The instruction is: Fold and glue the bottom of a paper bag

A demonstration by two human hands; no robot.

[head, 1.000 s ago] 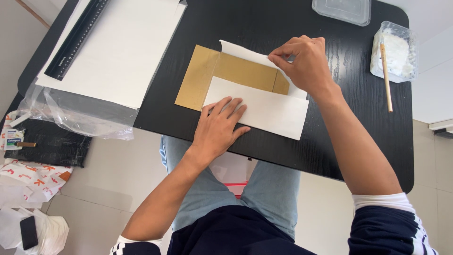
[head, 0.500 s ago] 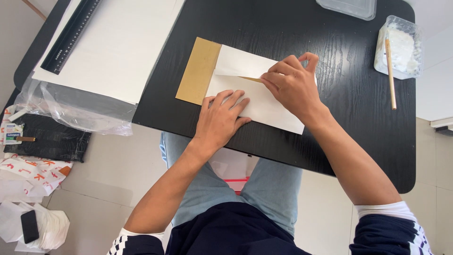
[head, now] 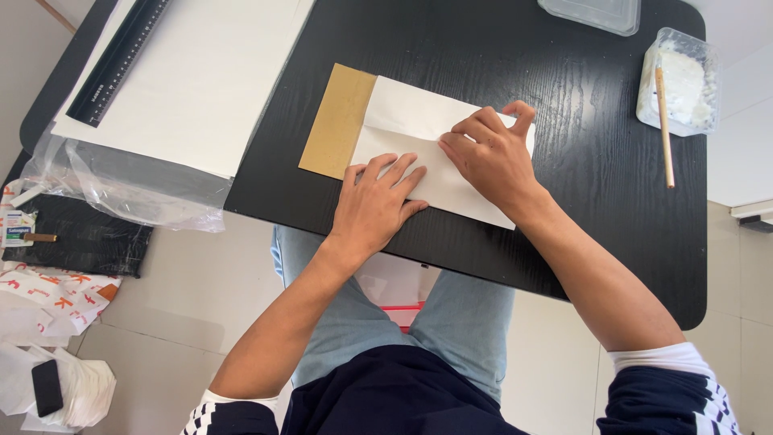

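I see both hands flat and open, left hand (head: 375, 205) and right hand (head: 485, 155), pressing the folded white paper sheet (head: 419, 137) over brown card (head: 338, 121) on the black wooden table (head: 515, 56).

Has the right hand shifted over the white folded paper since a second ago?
Yes. The right hand has come down from the far right corner of the white folded paper toward its middle, closer to the left hand.

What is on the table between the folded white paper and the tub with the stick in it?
Nothing: the head view shows only bare black table between the white paper and the tub.
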